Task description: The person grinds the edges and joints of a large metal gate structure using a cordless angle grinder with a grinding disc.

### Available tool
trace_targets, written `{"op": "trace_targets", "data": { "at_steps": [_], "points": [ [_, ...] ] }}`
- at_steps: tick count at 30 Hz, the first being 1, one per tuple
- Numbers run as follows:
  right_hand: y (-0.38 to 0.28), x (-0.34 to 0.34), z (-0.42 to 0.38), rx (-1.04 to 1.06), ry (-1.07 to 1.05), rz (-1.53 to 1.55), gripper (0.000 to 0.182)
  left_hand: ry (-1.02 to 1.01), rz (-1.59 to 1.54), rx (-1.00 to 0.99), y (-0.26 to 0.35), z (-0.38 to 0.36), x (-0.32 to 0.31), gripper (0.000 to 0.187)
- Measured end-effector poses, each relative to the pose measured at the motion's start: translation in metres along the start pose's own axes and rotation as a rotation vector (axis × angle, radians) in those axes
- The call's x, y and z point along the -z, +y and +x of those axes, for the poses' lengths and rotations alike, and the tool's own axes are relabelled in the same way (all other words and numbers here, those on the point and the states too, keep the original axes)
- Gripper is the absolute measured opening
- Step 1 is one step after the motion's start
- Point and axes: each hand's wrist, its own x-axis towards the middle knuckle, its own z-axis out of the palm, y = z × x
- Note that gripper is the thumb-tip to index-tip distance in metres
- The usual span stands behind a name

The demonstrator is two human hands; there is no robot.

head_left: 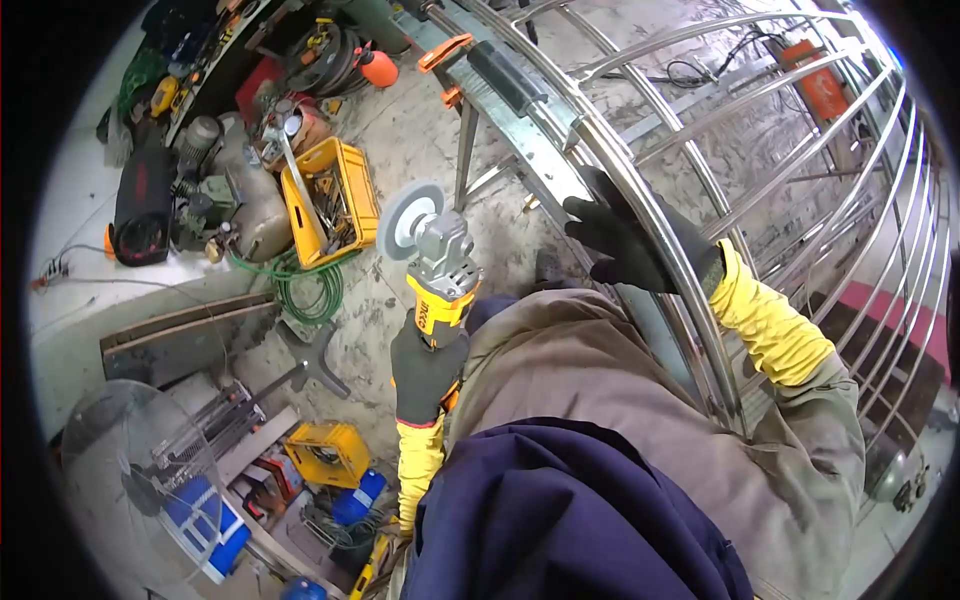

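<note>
Your left hand (425, 375) is clamped on the angle grinder (435, 260), disc beyond the grip; your right hand (625, 240), fingers apart, rests on the steel frame (600, 140). Steady the frame first.

The left hand (425, 375) grips an angle grinder (435, 260) while the right hand (625, 240) rests on a curved steel frame (760, 130).

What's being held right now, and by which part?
The left hand holds the angle grinder by its yellow body, disc away from the person. The right hand rests on a steel frame bar.
</note>
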Motion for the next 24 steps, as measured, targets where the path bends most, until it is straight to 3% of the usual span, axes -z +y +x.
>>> {"op": "trace_targets", "data": {
  "at_steps": [2, 3, 4, 6, 7, 8, 10, 11, 13, 14, 17, 18, 20, 21, 22, 24],
  "points": [
    [0.04, 0.039, 0.007, 0.466, -0.108, -0.892, 0.072, 0.032, 0.02, -0.016, 0.005, -0.006, -0.007, 0.043],
    [-0.009, -0.011, -0.013, -0.019, 0.044, -0.158, 0.072, 0.046, 0.044, -0.044, 0.008, -0.009, -0.01, 0.043],
    [-0.002, -0.011, -0.02, -0.029, 0.038, -0.152, 0.072, 0.046, 0.046, -0.031, 0.009, -0.012, -0.013, 0.043],
    [0.003, -0.012, -0.03, 0.187, 0.165, -0.678, 0.072, 0.038, 0.165, -0.051, 0.01, -0.014, -0.017, 0.043],
    [0.0, -0.014, -0.034, 0.343, 0.237, -0.742, 0.081, 0.031, 0.196, -0.079, 0.008, -0.015, -0.02, 0.041],
    [0.002, -0.007, -0.03, 0.344, 0.227, -0.747, 0.081, 0.039, 0.193, -0.075, 0.01, -0.016, -0.024, 0.041],
    [0.01, 0.011, -0.019, 0.697, 0.19, -1.468, 0.067, 0.07, 0.278, -0.131, 0.016, -0.012, -0.032, 0.042],
    [0.006, 0.01, -0.022, 0.697, 0.184, -1.466, 0.067, 0.048, 0.367, -0.147, 0.015, -0.01, -0.034, 0.046],
    [-0.015, 0.004, -0.032, 0.748, 0.391, -1.456, 0.041, 0.039, 0.407, -0.188, 0.021, -0.001, -0.04, 0.047],
    [-0.022, 0.0, -0.036, 0.747, 0.383, -1.456, 0.041, 0.03, 0.447, -0.231, 0.025, 0.003, -0.043, 0.047],
    [-0.016, 0.004, -0.034, 0.381, 0.327, -0.582, 0.031, 0.048, 0.431, -0.304, 0.03, 0.017, -0.055, 0.043],
    [-0.02, 0.002, -0.031, 0.373, 0.319, -0.586, 0.031, 0.057, 0.43, -0.348, 0.032, 0.021, -0.059, 0.042],
    [-0.033, -0.007, -0.024, 0.111, 0.289, -0.416, 0.032, 0.025, 0.442, -0.317, 0.04, 0.028, -0.059, 0.042],
    [-0.022, 0.004, -0.012, 0.186, 0.299, -0.665, 0.034, 0.008, 0.464, -0.322, 0.04, 0.03, -0.06, 0.042],
    [-0.022, 0.005, -0.009, 0.184, 0.299, -0.666, 0.034, -0.01, 0.486, -0.328, 0.041, 0.032, -0.061, 0.041],
    [-0.025, -0.001, -0.004, 0.398, 0.27, -0.958, 0.031, -0.01, 0.465, -0.329, 0.044, 0.033, -0.064, 0.04]
  ]
}}
